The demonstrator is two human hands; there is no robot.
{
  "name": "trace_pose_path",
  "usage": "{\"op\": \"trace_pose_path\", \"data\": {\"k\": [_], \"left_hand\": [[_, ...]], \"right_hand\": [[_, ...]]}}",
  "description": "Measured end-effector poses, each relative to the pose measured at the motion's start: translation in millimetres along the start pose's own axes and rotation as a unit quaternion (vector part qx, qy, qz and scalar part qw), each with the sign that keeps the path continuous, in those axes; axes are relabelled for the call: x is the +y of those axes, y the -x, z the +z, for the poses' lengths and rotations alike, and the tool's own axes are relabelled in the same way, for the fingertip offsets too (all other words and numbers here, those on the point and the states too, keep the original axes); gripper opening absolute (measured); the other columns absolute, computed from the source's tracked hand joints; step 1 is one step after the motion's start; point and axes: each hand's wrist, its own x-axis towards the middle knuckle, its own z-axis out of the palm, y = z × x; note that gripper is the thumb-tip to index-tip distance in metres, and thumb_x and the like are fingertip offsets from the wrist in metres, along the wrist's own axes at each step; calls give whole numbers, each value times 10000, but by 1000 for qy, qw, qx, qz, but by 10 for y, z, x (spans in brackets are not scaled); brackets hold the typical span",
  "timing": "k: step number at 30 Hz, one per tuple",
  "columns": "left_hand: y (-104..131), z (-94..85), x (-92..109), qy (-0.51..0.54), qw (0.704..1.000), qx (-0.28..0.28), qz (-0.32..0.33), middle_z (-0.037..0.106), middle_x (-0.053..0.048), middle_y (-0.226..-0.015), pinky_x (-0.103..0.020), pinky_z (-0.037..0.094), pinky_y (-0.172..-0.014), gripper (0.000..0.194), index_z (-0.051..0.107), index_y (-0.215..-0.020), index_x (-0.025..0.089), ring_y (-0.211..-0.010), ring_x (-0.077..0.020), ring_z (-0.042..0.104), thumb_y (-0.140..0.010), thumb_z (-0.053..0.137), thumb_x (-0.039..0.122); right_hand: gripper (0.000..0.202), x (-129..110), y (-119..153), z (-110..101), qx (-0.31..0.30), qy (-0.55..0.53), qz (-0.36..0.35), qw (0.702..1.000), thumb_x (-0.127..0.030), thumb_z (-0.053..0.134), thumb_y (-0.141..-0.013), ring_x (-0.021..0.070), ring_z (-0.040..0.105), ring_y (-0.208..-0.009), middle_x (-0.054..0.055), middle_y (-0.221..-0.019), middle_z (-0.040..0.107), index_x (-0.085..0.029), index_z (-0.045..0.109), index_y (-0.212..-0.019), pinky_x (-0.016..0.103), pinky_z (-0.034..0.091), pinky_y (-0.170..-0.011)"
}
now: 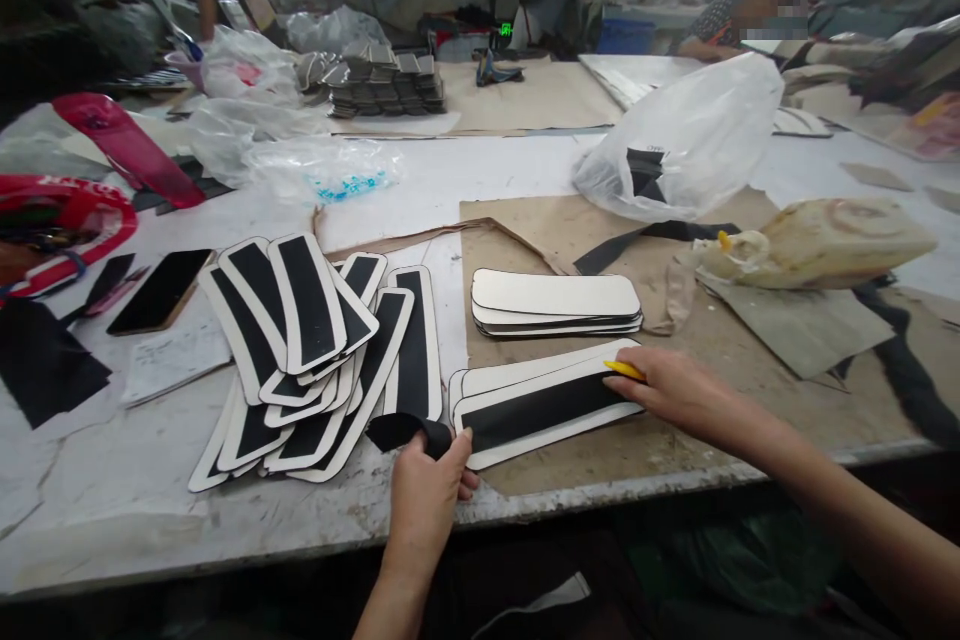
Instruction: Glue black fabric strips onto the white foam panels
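My left hand (pixel 431 485) is closed on a curled black strip (pixel 401 430), and its thumb and fingers reach the left end of a white panel with a black band (pixel 540 412). The panel lies flat near the table's front edge, partly over other white panels (pixel 517 375). At its right end, my right hand (pixel 667 385) is closed on a small yellow pointed tool (pixel 625 370); the rest of the tool is hidden in the hand. A stack of plain cream panels (pixel 555 295) is just behind. Left of my left hand lies a loose pile of black-and-white panels (pixel 307 310).
A phone (pixel 161 290) and paper (pixel 176 363) lie at the left. Behind the panels stand a clear plastic bag (pixel 690 135) and a yellowish glue-stained bottle (pixel 840 242). Brown cardboard (pixel 750 430) covers the right side. People (pixel 712 25) are in the background.
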Motion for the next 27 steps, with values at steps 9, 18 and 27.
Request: {"op": "trace_pose_path", "data": {"k": [9, 18, 27], "left_hand": [[6, -5, 9, -15, 1000, 3, 0, 589, -10, -382, -230, 390, -404, 314, 550, -714, 160, -347, -141, 510, -646, 667, 444], [31, 4, 39, -28, 999, 16, -8, 584, -3, -375, -226, 388, -403, 304, 548, -722, 157, -341, -133, 498, -655, 663, 430], [97, -20, 54, 28, 999, 20, -11, 594, -19, -393, -242, 343, -402, 407, 562, -692, 145, -341, -129, 457, -572, 717, 502]], "right_hand": [[255, -193, -64, 5, -10, 70, 68, 995, -414, 474, -842, 251, 617, -869, 88, -943, 669, -208, 610, -904, 294, 375, -637], [231, -176, -109, 25, -26, 62, 53, 996, -386, 474, -844, 253, 617, -880, 89, -950, 673, -200, 601, -897, 296, 377, -647], [151, 42, 0, 49, 50, 38, 87, 994, -341, 488, -851, 217, 623, -773, 70, -871, 666, -201, 511, -901, 265, 323, -575]]}}
